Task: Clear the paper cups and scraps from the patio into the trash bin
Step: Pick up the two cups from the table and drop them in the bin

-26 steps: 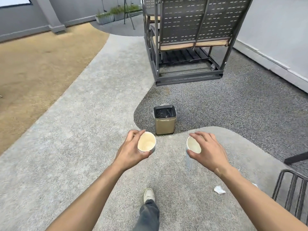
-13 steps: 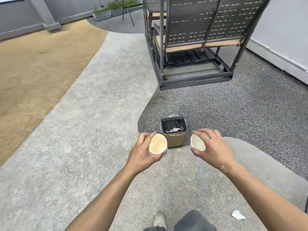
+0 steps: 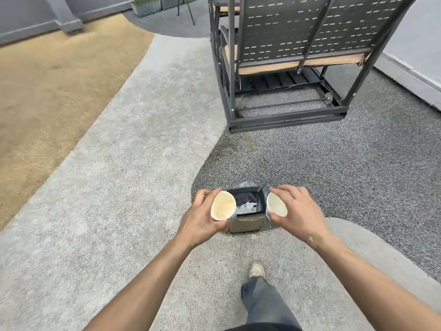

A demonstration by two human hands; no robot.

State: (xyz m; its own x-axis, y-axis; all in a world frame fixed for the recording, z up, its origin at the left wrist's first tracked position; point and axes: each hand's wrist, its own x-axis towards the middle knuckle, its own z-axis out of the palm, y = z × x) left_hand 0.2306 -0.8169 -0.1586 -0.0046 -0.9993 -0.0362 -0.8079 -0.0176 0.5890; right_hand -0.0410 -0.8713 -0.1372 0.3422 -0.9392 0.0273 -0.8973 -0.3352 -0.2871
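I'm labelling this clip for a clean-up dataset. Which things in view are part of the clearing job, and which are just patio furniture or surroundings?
Part of the job:
cream-lined paper cup in the left hand
white-lined paper cup in the right hand
small square gold trash bin with black liner

Just there:
dark metal patio swing bench with tan cushion
grey planter boxes with greenery

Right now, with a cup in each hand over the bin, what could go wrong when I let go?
1. The trash bin has a small opening, and both paper cups, left and right, sit over its edges rather than its middle; either might hit the rim and bounce onto the paving.
2. The left hand and right hand hold the cups tilted; dropped together, they may collide.
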